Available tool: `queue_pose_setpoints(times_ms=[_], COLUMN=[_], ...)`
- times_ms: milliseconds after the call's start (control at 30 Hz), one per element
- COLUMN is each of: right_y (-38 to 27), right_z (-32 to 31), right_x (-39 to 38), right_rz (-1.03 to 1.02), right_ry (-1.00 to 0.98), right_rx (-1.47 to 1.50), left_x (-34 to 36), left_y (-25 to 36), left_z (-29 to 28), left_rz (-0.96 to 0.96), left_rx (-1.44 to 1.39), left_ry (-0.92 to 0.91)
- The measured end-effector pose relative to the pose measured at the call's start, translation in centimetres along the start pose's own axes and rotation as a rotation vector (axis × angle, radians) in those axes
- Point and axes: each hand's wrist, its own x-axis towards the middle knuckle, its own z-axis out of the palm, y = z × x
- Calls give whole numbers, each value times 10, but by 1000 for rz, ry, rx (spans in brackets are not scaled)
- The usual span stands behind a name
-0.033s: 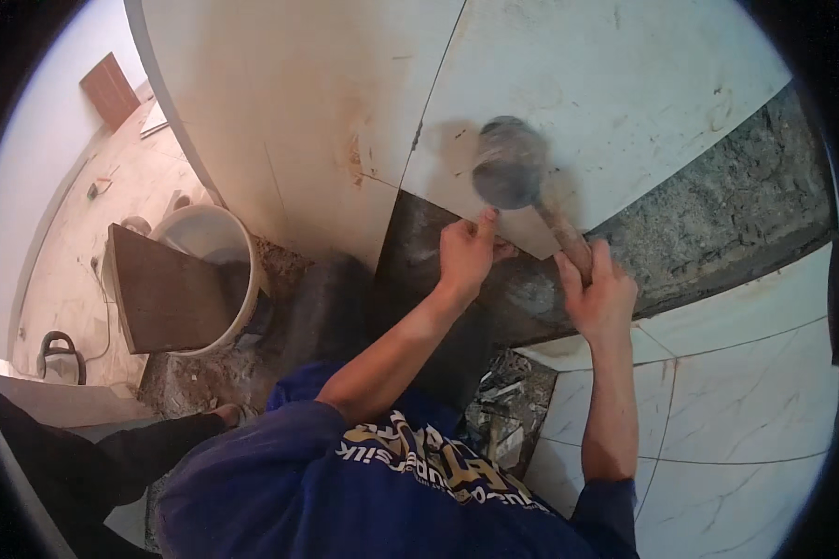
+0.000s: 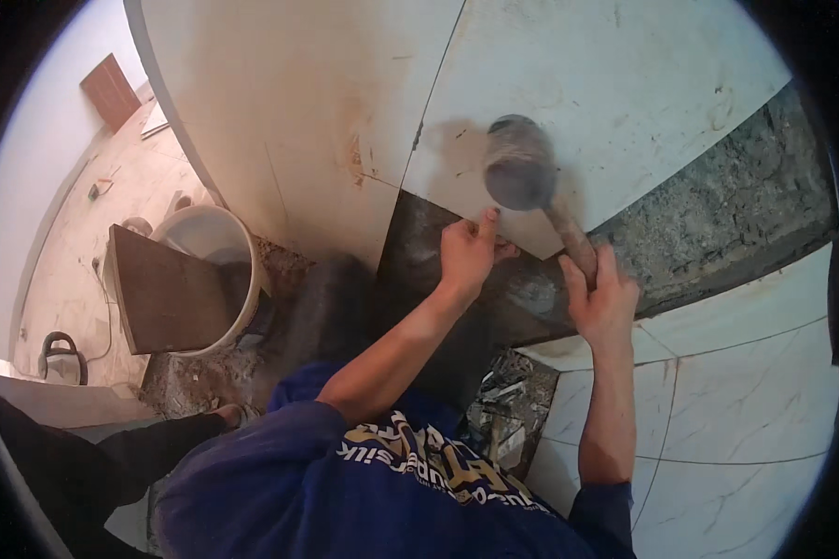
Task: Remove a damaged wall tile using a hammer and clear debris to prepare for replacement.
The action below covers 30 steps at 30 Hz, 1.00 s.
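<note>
In my right hand (image 2: 608,296) is the wooden handle of a rubber mallet (image 2: 520,166), fingers wrapped around it. The mallet's dark, dusty head hangs over a pale floor tile (image 2: 625,84), slightly blurred by motion. At the tile's near edge is my left hand (image 2: 468,256), its thumb at the edge close below the mallet head. Its other fingers curl at the tile's underside and are partly hidden. Dark grey mortar bed (image 2: 531,293) lies exposed below this edge.
Left of me stands a white bucket (image 2: 252,279) with a brown tile piece (image 2: 168,293) leaning on it. Rough mortar (image 2: 736,186) runs along the right. Marbled white tiles (image 2: 746,401) lie nearer. Rubble (image 2: 508,396) is beside my body. Another person's dark-clothed leg (image 2: 172,443) shows lower left.
The mallet head has shifted slightly right, and my right hand has moved a little right with it. My left hand keeps its place at the tile edge.
</note>
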Motion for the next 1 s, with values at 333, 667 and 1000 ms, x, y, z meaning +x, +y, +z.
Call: queue_pose_setpoints(times_ms=[333,667,1000], right_y=[8,0,-88], right_z=[18,70,190], right_x=[-7,-170,-462], right_rz=[95,378,1725], right_ry=[66,348,-163], right_rx=[18,393,257], left_x=[-6,0,3], left_y=[3,1,-3], left_z=[6,12,5], left_rz=[19,10,-29], left_rx=[175,279,472], left_ry=[2,-91,-134])
